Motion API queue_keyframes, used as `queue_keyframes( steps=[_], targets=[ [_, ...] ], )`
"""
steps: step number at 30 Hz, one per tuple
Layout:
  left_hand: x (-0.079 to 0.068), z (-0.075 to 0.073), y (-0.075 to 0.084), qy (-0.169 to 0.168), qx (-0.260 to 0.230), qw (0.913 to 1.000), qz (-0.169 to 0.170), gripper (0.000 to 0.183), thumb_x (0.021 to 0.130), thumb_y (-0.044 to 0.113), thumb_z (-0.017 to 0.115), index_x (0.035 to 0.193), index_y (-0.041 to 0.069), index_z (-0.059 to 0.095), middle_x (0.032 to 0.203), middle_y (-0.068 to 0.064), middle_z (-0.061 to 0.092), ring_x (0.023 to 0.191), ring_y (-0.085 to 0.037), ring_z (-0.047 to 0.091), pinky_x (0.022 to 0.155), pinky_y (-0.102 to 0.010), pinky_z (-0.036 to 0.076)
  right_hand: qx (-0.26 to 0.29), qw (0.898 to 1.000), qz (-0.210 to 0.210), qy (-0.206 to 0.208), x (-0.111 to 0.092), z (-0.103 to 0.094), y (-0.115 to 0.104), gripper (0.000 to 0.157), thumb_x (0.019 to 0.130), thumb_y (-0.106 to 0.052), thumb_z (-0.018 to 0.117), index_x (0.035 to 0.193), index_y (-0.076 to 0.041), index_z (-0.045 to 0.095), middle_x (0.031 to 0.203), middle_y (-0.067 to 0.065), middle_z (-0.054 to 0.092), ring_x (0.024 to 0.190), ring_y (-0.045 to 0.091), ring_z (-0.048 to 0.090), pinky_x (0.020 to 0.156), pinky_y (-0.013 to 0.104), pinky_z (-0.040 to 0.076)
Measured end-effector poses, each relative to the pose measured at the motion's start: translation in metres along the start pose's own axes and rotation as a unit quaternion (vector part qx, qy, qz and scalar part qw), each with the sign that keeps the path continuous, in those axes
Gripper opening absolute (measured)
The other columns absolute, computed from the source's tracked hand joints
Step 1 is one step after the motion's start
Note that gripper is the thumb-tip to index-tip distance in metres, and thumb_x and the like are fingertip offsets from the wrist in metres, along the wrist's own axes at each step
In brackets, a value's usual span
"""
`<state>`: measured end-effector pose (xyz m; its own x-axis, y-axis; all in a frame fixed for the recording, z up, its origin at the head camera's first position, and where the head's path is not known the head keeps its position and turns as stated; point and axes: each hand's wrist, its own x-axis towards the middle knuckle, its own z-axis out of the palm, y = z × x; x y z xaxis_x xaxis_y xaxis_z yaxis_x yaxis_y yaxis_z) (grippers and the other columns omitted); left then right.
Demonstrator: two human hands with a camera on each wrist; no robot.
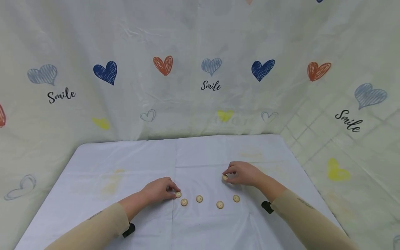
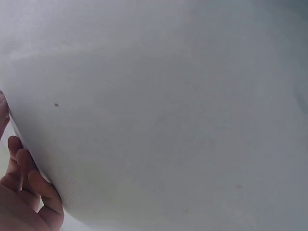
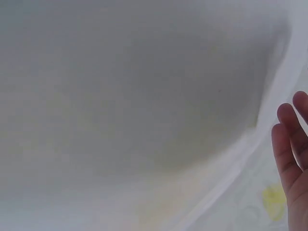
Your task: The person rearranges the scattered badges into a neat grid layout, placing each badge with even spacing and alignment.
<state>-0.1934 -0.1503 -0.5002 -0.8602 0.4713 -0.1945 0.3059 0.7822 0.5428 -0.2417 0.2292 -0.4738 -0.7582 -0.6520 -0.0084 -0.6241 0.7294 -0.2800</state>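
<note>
In the head view my left hand [image 1: 160, 190] pinches a round beige button [image 1: 178, 194] between thumb and fingers, low over the white cloth. Farther back and to the right, my right hand [image 1: 243, 173] holds another beige button [image 1: 224, 177] at its fingertips. Between and in front of the hands several like buttons lie flat: one beside the left fingertips [image 1: 184, 202], then a second button [image 1: 199, 198], a third button [image 1: 220, 205] and a rightmost button [image 1: 236, 198]. The wrist views catch only some fingers of the left hand [image 2: 33, 192] and right hand [image 3: 294, 149]; both held buttons are hidden there.
A white cloth [image 1: 131, 163] with creases and faint yellow patches covers the table. Behind it and at both sides hangs a pale sheet [image 1: 187, 100] printed with hearts and "Smile". Small black pieces [image 1: 128, 230] sit under both sleeve cuffs.
</note>
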Motion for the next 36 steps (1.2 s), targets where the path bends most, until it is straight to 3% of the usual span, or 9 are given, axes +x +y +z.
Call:
queue_keyframes(
  steps=[5, 11, 22, 28, 36],
  targets=[
    [0.001, -0.002, 0.001, -0.007, -0.017, 0.9998, -0.004, 0.015, 0.083, 0.024, 0.081, 0.097, 0.030, 0.078, 0.085, 0.011, 0.053, 0.079, -0.010, 0.050, 0.072, -0.031, 0.042, -0.013, 1.000, 0.003, -0.017, 0.021, 0.000, -0.011, 0.020, 0.088, -0.038, 0.074, 0.106, -0.029, 0.078, 0.088, -0.020, 0.057, 0.081, 0.002, 0.055, 0.073, 0.027, 0.048],
    [0.000, -0.001, -0.001, -0.003, -0.020, 0.9998, -0.004, 0.015, 0.084, 0.024, 0.081, 0.097, 0.030, 0.078, 0.085, 0.011, 0.053, 0.079, -0.010, 0.049, 0.072, -0.031, 0.042, -0.012, 0.999, 0.009, -0.049, 0.056, 0.001, -0.028, 0.022, 0.089, -0.037, 0.073, 0.109, -0.028, 0.077, 0.089, -0.014, 0.060, 0.082, 0.007, 0.056, 0.075, 0.029, 0.047],
    [0.001, 0.001, -0.003, -0.001, -0.016, 0.9999, 0.007, 0.015, 0.084, 0.027, 0.081, 0.099, 0.030, 0.078, 0.085, 0.013, 0.054, 0.078, -0.007, 0.050, 0.071, -0.028, 0.043, -0.003, 0.998, 0.005, -0.066, 0.106, 0.012, -0.049, 0.022, 0.089, -0.033, 0.073, 0.109, -0.025, 0.078, 0.084, -0.011, 0.058, 0.077, 0.008, 0.052, 0.076, 0.030, 0.046],
    [0.002, 0.001, -0.004, -0.003, -0.021, 0.9998, 0.003, 0.015, 0.083, 0.028, 0.081, 0.098, 0.031, 0.078, 0.085, 0.013, 0.054, 0.078, -0.007, 0.050, 0.071, -0.029, 0.043, -0.003, 0.997, 0.019, -0.074, 0.123, 0.021, -0.055, 0.022, 0.089, -0.035, 0.073, 0.108, -0.025, 0.078, 0.082, -0.013, 0.058, 0.077, 0.007, 0.053, 0.076, 0.028, 0.045],
    [0.001, 0.001, -0.002, -0.002, -0.023, 0.9997, 0.003, 0.015, 0.083, 0.027, 0.081, 0.097, 0.031, 0.078, 0.085, 0.013, 0.054, 0.077, -0.007, 0.049, 0.071, -0.028, 0.042, -0.026, 0.997, 0.003, -0.076, 0.136, 0.029, -0.061, 0.025, 0.090, -0.039, 0.072, 0.113, -0.029, 0.077, 0.078, -0.015, 0.056, 0.073, 0.005, 0.050, 0.071, 0.026, 0.043]
  ],
)
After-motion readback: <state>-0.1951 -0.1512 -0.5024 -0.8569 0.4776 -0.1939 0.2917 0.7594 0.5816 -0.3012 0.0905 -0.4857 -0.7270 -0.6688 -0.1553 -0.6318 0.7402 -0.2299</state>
